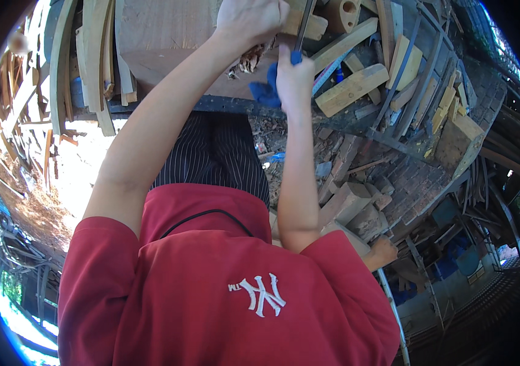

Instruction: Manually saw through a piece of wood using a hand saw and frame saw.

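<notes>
My left hand [249,23] is closed at the top of the view, its knuckles up, against a pale piece of wood [312,25]. The fingertips are hidden. My right hand [296,80] is wrapped round the blue handle [266,90] of a tool that looks like a handsaw. Its long, narrow metal blade [304,25] points away from me, beside and partly over that wood. The blade is seen nearly edge-on, and its far end lies outside the view. Below my left hand is a heap of ragged brown shavings [250,61], next to a large wooden block [162,27].
Wooden offcuts [352,89] and a holed wooden piece [340,14] lie to the right. Long curved strips [96,55] stand at left. Square timber blocks [346,202] sit beside my right forearm. What looks like another person's closed hand [382,254] shows beyond my right elbow.
</notes>
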{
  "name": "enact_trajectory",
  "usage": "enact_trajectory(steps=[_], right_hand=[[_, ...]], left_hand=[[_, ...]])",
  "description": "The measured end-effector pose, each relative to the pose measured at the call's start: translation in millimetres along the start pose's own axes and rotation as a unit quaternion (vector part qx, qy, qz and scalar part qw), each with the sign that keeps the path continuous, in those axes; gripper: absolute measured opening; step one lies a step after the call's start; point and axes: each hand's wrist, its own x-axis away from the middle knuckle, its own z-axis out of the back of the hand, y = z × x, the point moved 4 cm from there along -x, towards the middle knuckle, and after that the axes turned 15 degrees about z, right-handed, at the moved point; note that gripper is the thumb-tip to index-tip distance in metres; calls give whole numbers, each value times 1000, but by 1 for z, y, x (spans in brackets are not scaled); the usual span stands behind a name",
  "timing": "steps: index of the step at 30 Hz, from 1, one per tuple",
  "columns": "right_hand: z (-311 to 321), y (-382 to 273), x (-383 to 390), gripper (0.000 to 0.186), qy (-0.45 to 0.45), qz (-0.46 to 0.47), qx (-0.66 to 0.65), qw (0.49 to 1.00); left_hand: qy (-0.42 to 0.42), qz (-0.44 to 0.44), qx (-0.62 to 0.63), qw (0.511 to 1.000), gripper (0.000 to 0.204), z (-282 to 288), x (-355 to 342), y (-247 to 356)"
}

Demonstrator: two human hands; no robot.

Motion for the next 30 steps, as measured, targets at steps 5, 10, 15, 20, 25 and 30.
enact_trajectory(steps=[5,10,15,20,25,30], right_hand=[[5,42,28,42,10,30,90,995],[7,31,6,43,14,28,86,996],[-2,39,36,40,-1,63,140,988],[2,17,5,42,8,17,50,999],[0,44,55,42,35,58,112,991],[15,29,51,45,45,59,61,995]], left_hand=[[-7,12,-34,999,58,-4,-5,-8],[-12,14,-8,1000,58,-6,0,-1],[-20,17,-42,999,58,-5,-1,-8],[-6,21,-7,1000,59,-6,-3,0],[-29,25,-24,999,59,-1,-4,-7],[-26,40,-7,999,59,0,-4,-3]])
